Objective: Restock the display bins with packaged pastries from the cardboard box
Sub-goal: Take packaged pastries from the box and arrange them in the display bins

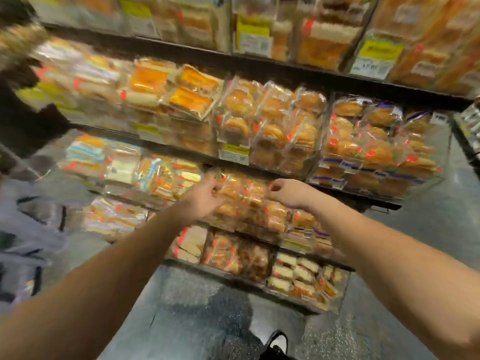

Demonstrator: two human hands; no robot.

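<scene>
Left hand (pixel 205 196) reaches in with fingers curled at the wrapped pastries (pixel 249 201) heaped in the middle display bin (pixel 259 228); whether it grips one, I cannot tell. Right hand (pixel 287 192) is curled too, seemingly empty. That heap looks slippery, so a tug could spill packs over the near edge.

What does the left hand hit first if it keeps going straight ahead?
Likely the clear-wrapped pastry packs in the bin right ahead of the left hand. It may already be touching them; blur hides depth.

Warm bright lighting; heavy motion blur left; wide-angle edge distortion.
</scene>
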